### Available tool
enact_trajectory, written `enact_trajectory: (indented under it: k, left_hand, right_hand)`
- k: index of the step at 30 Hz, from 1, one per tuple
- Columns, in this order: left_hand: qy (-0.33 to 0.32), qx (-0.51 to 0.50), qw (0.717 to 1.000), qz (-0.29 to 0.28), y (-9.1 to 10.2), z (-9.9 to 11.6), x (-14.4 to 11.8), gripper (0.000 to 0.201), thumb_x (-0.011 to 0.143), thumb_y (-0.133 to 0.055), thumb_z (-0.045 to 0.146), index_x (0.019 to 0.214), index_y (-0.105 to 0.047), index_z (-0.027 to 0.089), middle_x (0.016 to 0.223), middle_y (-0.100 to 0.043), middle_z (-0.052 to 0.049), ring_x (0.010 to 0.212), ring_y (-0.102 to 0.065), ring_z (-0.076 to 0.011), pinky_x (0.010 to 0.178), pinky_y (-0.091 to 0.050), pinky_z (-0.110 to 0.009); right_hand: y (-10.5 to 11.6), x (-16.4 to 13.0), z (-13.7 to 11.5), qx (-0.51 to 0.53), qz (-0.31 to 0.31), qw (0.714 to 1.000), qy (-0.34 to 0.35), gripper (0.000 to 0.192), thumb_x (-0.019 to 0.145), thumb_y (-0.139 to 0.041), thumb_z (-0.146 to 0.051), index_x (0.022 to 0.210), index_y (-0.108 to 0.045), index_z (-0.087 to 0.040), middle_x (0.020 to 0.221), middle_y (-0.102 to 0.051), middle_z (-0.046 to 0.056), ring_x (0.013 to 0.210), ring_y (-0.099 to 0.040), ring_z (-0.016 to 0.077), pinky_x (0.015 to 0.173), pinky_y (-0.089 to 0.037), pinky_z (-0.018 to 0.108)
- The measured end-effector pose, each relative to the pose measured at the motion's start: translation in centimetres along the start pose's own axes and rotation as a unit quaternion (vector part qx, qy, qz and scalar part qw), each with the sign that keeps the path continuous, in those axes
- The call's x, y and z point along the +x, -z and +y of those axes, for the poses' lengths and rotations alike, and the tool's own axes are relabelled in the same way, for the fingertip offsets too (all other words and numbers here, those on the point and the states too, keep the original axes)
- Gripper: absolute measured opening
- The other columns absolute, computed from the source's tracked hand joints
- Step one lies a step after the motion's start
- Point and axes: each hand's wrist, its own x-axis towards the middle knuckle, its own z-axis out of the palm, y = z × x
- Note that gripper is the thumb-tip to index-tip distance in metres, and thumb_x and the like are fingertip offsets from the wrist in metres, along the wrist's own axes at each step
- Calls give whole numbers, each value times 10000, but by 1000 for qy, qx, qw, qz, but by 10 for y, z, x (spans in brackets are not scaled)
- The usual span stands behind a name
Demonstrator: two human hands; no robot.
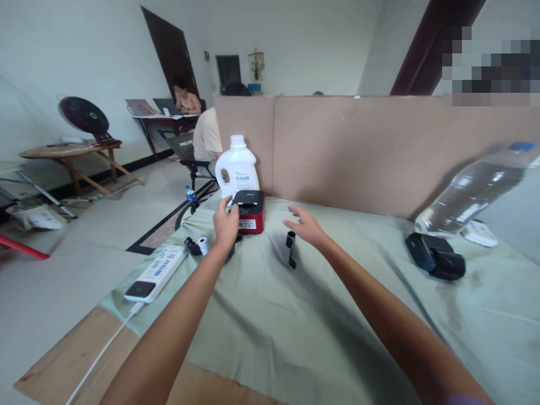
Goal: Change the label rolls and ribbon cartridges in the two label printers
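Note:
My left hand (225,224) reaches to the front left corner of a small red and black label printer (250,211) on the green cloth, fingers pinched at its edge. Whether it grips anything I cannot tell. My right hand (306,225) hovers open, fingers spread, just right of the printer. Under that hand stands a small black spool part (291,240), and a second black piece (292,262) lies just below it. A white detergent jug (238,167) stands right behind the printer. A small white paper roll (203,244) and a black holder (190,246) lie left of my left wrist.
A white power strip (156,274) with its cable lies at the table's left edge. A clear water bottle (472,191) and a black device (434,256) are at the right. A cardboard wall (358,146) backs the table. Two people sit beyond it at the left.

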Motion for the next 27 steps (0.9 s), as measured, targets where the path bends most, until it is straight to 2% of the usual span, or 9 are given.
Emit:
enact_trajectory:
  k: [2,6,9,12,16,19,22,24,27]
  left_hand:
    - [-54,3,998,-29,-10,16,-32,356,908,-541,266,1237,-669,223,1296,-701,-83,1239,-627,-235,1112,-434,-331]
    - [-89,20,977,-190,-49,40,-98,286,874,-583,250,1128,-713,238,1192,-735,-89,1168,-659,-269,1096,-446,-382]
    - [-107,94,946,-292,-82,49,-131,358,820,-664,267,1172,-715,230,1276,-702,-127,1274,-594,-335,1146,-404,-456]
    - [-122,201,924,-301,-103,55,-146,466,798,-693,291,1253,-688,190,1452,-587,-175,1415,-452,-386,1190,-350,-510]
    - [-115,255,932,-228,-107,58,-147,507,832,-649,317,1321,-646,184,1509,-534,-169,1445,-423,-365,1213,-325,-490]
    - [-71,256,944,-198,-100,51,-139,583,822,-661,347,1375,-602,175,1490,-548,-188,1405,-484,-368,1181,-364,-484]
    - [28,229,951,-205,-93,39,-127,648,765,-727,363,1382,-603,206,1377,-642,-181,1247,-625,-370,1075,-458,-474]
    - [66,209,952,-212,-91,33,-119,583,721,-772,348,1286,-675,244,1226,-728,-145,1121,-690,-352,1009,-496,-447]
    - [45,215,950,-222,-91,31,-111,360,704,-790,323,1060,-761,275,1001,-785,-91,1001,-722,-321,936,-524,-395]
  right_hand:
    - [47,-41,19,-35,51,998,-14,446,816,-650,-463,1194,-680,-227,1247,-715,145,1069,-702,315,949,-550,543]
    - [152,-134,57,-169,173,966,-90,339,846,-568,-444,1077,-684,-224,1116,-736,143,981,-691,306,894,-544,495]
    - [221,-184,76,-306,304,885,-174,421,827,-574,-420,1167,-638,-180,1216,-671,191,1189,-587,368,1028,-442,558]
    - [263,-201,89,-347,351,807,-324,713,785,-648,-514,1367,-518,-122,1397,-539,266,1345,-442,454,1069,-367,611]
    - [276,-193,100,-312,267,806,-426,939,737,-703,-625,1474,-401,-128,1393,-546,272,1310,-491,474,1060,-374,602]
    - [269,-186,105,-321,242,815,-417,1042,719,-730,-623,1535,-323,-119,1362,-559,276,1273,-535,465,1036,-413,574]
    - [263,-186,108,-346,255,816,-385,1131,719,-749,-572,1594,-222,-84,1359,-540,292,1268,-532,466,1015,-434,544]
    - [262,-188,108,-347,263,821,-369,1147,724,-759,-532,1609,-191,-73,1333,-547,292,1248,-538,461,1004,-437,528]
    - [256,-187,97,-333,260,834,-356,1134,735,-763,-514,1609,-202,-58,1300,-551,301,1212,-545,446,978,-439,495]
